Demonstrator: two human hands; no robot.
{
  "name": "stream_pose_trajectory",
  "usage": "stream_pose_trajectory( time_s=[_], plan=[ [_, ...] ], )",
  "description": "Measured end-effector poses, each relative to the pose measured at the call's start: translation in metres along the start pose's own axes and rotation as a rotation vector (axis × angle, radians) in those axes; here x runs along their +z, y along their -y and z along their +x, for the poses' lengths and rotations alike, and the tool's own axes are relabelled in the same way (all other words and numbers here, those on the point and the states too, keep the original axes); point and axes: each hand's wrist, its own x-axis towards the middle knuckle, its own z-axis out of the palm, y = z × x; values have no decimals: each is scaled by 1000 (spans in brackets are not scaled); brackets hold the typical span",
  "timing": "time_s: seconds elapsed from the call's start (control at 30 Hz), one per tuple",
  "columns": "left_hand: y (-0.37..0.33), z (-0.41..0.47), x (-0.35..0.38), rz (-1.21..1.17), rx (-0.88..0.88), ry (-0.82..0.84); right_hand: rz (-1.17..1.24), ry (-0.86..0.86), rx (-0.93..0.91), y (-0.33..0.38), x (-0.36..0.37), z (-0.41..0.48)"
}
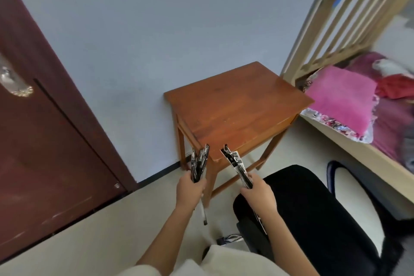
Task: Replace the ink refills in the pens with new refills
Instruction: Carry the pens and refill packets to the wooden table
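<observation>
**Two fistfuls of pen stock, held short of the table**

Both of my hands are up in front of me, side by side but apart, each closed round its own load. My left hand (190,190) grips a bundle of pens (199,163). They are dark-barrelled and fanned slightly, so their upper ends spread above my fist. One thin pale piece (203,210) with a dark tip hangs out of the bottom of that grip; I cannot tell whether it is a pen or a bare refill.

My right hand (257,192) has its fingers curled round a long flat packet (235,162) printed in black and white. It leans up and to the left toward the bundle, and its lower end pokes out under my wrist. I take it for the refills, though the print is too blurred to read.

The two loads do not touch. Both seem to be held in the air on the near side of the wooden table (235,101), which stands against the pale blue wall (145,29). A dark red door (49,141) with a metal handle (13,84) is on my left. On my right is a bed (358,153) with a slatted headboard (349,22) and a pink pillow (342,101). A black chair (313,204) sits just below my right hand, on the cream floor (89,231).
</observation>
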Motion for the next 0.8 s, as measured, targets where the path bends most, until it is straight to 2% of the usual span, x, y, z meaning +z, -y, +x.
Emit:
stream_pose_trajectory(
  time_s=[0.1, 0.33, 0.7, 0.8],
  plan=[
    [-14, 12, 19, 54, 32, 40, 25, -3, 39, -7, -12, 21],
    [-34, 60, 36, 88, -14, 69, 78, 54, 137, -14, -16, 58],
    [-94, 178, 40, 78, 128, 154, 160, -104, 222, 30, -28, 139],
    [-93, 192, 42, 108, 86, 202, 132, -73, 280, 35, -22, 144]
  ],
)
